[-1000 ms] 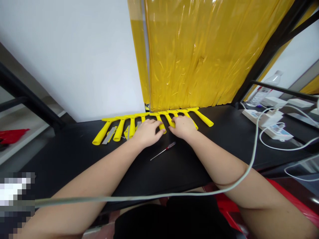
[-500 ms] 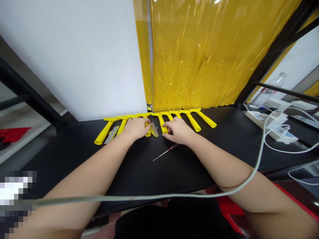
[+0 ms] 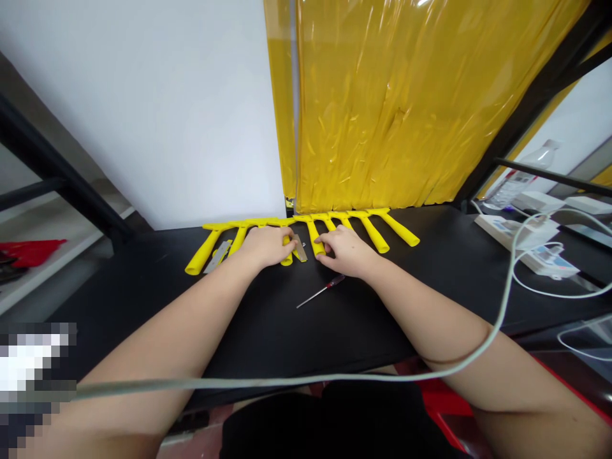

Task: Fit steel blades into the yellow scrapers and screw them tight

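A row of yellow T-shaped handles (image 3: pixel 377 240) lies along the back of the black table, their tube ends toward me. My left hand (image 3: pixel 268 247) is closed over one handle (image 3: pixel 287 259) near the middle; its palm side is hidden. Beside those fingertips lies a small metal blade plate (image 3: pixel 300 248). My right hand (image 3: pixel 347 250) has its thumb and curled fingers at the tube of a neighbouring handle (image 3: pixel 313 233). In front of it rests a screwdriver (image 3: pixel 320 292) with a dark red grip. Another metal plate with yellow edging (image 3: pixel 218 256) sits between two handles at left.
A white cable (image 3: pixel 296 382) crosses in front of me over both forearms. At right are white boxed devices (image 3: pixel 540 252) with cords and a plastic bottle (image 3: pixel 521 175). A white panel (image 3: pixel 167 115) and yellow plastic sheeting (image 3: pixel 382 127) rise behind the table.
The whole view has shifted slightly, moving the scene a little to the right. Both hands keep almost the same places at the handles.
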### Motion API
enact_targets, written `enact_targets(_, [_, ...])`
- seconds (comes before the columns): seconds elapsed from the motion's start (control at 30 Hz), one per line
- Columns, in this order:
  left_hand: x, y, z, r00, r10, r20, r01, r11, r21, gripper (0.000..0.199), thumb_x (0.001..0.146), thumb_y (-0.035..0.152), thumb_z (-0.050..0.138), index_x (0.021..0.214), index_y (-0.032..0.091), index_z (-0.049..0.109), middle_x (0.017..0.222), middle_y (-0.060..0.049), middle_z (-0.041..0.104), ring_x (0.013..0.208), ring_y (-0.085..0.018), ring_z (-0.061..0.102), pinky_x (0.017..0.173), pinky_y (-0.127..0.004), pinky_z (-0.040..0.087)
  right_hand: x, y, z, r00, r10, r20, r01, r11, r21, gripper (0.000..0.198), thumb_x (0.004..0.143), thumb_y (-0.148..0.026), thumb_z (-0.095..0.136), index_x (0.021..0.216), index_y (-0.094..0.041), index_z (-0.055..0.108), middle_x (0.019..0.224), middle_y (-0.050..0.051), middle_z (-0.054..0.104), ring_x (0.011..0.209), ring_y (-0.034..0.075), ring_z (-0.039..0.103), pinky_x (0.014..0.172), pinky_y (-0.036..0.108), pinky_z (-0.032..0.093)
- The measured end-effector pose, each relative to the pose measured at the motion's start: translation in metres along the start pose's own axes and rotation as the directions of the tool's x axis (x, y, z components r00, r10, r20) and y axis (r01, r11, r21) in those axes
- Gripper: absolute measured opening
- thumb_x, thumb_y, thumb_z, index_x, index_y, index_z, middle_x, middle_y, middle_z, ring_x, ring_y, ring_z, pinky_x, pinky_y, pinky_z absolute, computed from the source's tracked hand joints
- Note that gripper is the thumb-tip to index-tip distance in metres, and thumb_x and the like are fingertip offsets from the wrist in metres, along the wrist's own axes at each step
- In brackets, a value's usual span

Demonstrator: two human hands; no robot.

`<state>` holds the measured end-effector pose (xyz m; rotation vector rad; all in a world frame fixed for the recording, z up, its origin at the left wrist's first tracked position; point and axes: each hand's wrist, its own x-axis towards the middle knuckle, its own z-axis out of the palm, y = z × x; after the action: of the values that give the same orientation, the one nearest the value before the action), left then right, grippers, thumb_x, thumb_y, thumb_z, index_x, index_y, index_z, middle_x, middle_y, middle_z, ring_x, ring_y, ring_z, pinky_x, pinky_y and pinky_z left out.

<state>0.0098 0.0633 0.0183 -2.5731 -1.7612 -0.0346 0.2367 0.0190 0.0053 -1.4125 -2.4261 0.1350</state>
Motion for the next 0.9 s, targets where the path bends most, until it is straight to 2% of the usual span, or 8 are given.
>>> enact_targets(0.13, [-0.001, 0.003, 0.0, 1.0, -0.021, 0.003, 0.021, 1.0, 0.015, 0.051, 0.094, 0.05, 0.05, 0.133, 0.027, 0.073, 0.126, -0.014, 0.078, 0.115, -0.039, 0.072, 0.097, -0.049, 0.053, 0.001, 0.0, 0.001, 1.0, -0.002, 0.002, 0.002, 1.0, 0.003, 0.032, 0.093, -0.029, 0.074, 0.121, -0.013, 0.075, 0.099, 0.008, 0.076, 0.096, 0.026, 0.06, 0.094, 0.039, 0.045])
enact_targets(0.27, [-0.003, 0.007, -0.011, 0.998, -0.06, 0.022, 0.059, 0.998, 0.034, 0.046, 0.09, 0.049, 0.054, 0.125, 0.028, 0.076, 0.121, -0.013, 0.08, 0.11, -0.037, 0.073, 0.094, -0.046, 0.053, 0.001, 0.001, 0.002, 1.0, -0.003, 0.0, 0.003, 1.0, -0.002, 0.032, 0.094, -0.03, 0.074, 0.122, -0.014, 0.075, 0.1, 0.009, 0.076, 0.097, 0.026, 0.061, 0.094, 0.039, 0.045])
enact_targets(0.5, [-0.017, -0.002, -0.056, 0.983, -0.123, 0.137, 0.119, 0.992, 0.037, 0.029, 0.077, 0.045, 0.066, 0.096, 0.029, 0.082, 0.091, -0.009, 0.081, 0.082, -0.033, 0.072, 0.076, -0.039, 0.051, 0.001, 0.002, 0.002, 1.0, -0.03, -0.001, 0.03, 1.0, -0.005, 0.03, 0.093, -0.029, 0.073, 0.118, -0.014, 0.076, 0.099, 0.01, 0.075, 0.093, 0.026, 0.06, 0.092, 0.039, 0.045])
enact_targets(0.6, [-0.026, -0.012, -0.08, 0.991, -0.123, 0.044, 0.122, 0.992, 0.013, 0.033, 0.077, 0.047, 0.065, 0.099, 0.029, 0.081, 0.088, -0.008, 0.079, 0.076, -0.029, 0.068, 0.069, -0.035, 0.046, 0.0, 0.003, 0.002, 0.999, -0.04, -0.015, 0.04, 0.999, -0.01, 0.03, 0.093, -0.03, 0.073, 0.118, -0.014, 0.075, 0.099, 0.01, 0.075, 0.092, 0.026, 0.06, 0.09, 0.039, 0.045])
enact_targets(0.67, [-0.032, -0.017, -0.092, 0.995, -0.081, -0.056, 0.075, 0.992, -0.103, 0.034, 0.078, 0.045, 0.064, 0.104, 0.029, 0.08, 0.079, -0.005, 0.074, 0.068, -0.025, 0.064, 0.064, -0.032, 0.043, -0.001, 0.004, 0.002, 0.998, -0.042, -0.036, 0.042, 0.999, 0.001, 0.032, 0.093, -0.03, 0.073, 0.121, -0.013, 0.074, 0.096, 0.01, 0.074, 0.091, 0.026, 0.059, 0.088, 0.039, 0.045])
enact_targets(0.73, [-0.037, -0.016, -0.095, 0.984, -0.053, -0.171, -0.002, 0.952, -0.306, 0.032, 0.081, 0.04, 0.063, 0.107, 0.028, 0.077, 0.073, -0.002, 0.068, 0.061, -0.02, 0.06, 0.059, -0.03, 0.04, -0.001, 0.006, 0.0, 0.996, -0.046, -0.081, 0.049, 0.998, 0.038, 0.032, 0.093, -0.029, 0.073, 0.121, -0.014, 0.073, 0.091, 0.008, 0.073, 0.089, 0.025, 0.059, 0.084, 0.037, 0.045])
enact_targets(0.83, [-0.043, -0.005, -0.077, 0.941, -0.083, -0.329, -0.148, 0.771, -0.619, 0.031, 0.086, 0.032, 0.059, 0.115, 0.025, 0.068, 0.067, 0.003, 0.057, 0.054, -0.015, 0.051, 0.053, -0.026, 0.037, -0.001, 0.007, -0.003, 0.977, -0.023, -0.211, 0.061, 0.983, 0.175, 0.022, 0.094, -0.027, 0.071, 0.112, -0.015, 0.074, 0.082, 0.004, 0.07, 0.082, 0.021, 0.06, 0.08, 0.034, 0.045])
enact_targets(0.9, [-0.048, 0.006, -0.055, 0.925, -0.145, -0.352, -0.189, 0.63, -0.754, 0.034, 0.088, 0.029, 0.059, 0.121, 0.024, 0.059, 0.067, 0.006, 0.052, 0.05, -0.011, 0.046, 0.05, -0.024, 0.036, -0.001, 0.006, -0.006, 0.96, 0.044, -0.276, 0.046, 0.95, 0.309, 0.016, 0.096, -0.028, 0.066, 0.103, -0.017, 0.073, 0.079, 0.001, 0.068, 0.072, 0.017, 0.058, 0.072, 0.03, 0.045])
